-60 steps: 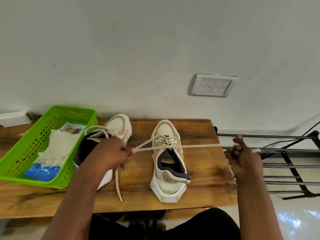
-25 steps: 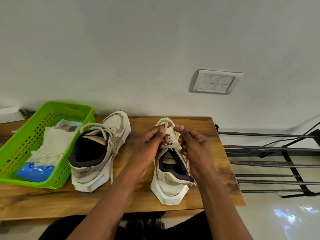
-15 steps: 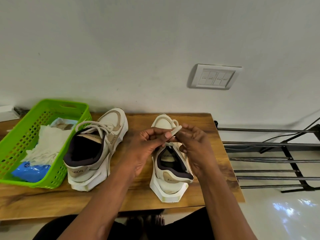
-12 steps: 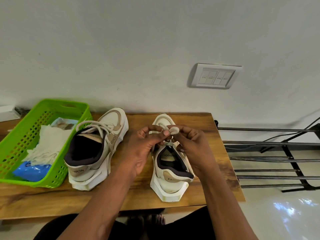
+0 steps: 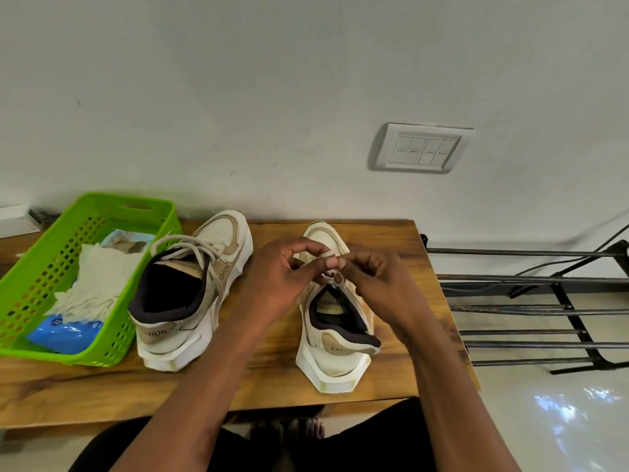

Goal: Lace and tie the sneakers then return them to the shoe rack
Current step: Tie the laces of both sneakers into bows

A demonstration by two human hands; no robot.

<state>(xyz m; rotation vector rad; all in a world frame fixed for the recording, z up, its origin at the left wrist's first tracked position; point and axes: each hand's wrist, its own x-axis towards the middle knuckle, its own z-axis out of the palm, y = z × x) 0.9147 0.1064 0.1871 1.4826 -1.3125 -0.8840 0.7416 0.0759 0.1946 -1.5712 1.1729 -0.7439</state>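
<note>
— Two sneakers on the tabletop (image 5: 272,379), and I'm sweeping from the far left: a white box (image 5: 13,219), sliced off by the frame edge, so I can't say what it is.
— Then the green basket (image 5: 85,216)?
— Yes, with a pale cloth (image 5: 98,281) bundled inside and a blue packet (image 5: 64,333) at the near end, its print too small to read.
— On to the left sneaker (image 5: 190,301).
— Heel toward us, hard by the basket, though I can't tell whether they touch. Its laces (image 5: 185,245) loop loosely over the tongue, clear of both hands.
— And the hands?
— The left hand (image 5: 282,277) is over the right sneaker (image 5: 335,335), thumb and forefinger curled in, pinching a bit of its lace (image 5: 328,256). The right hand (image 5: 377,277) meets it fingertip to fingertip, fingers curled, nipping the same lace from the other side.
— Any knot there?
— Can't tell. The fingers cover the eyelets and the front of the tongue. Only the toe, collar and heel show, and the folded collar hides part of the heel lettering.
— Where does that shoe sit?
— Flat on the tabletop, near its right end, heel toward us.
— Further right?
— The shoe rack (image 5: 531,308), dark metal bars just beside the tabletop, is cut off at the frame edge. A switch plate (image 5: 422,148) sits on the wall above.
</note>
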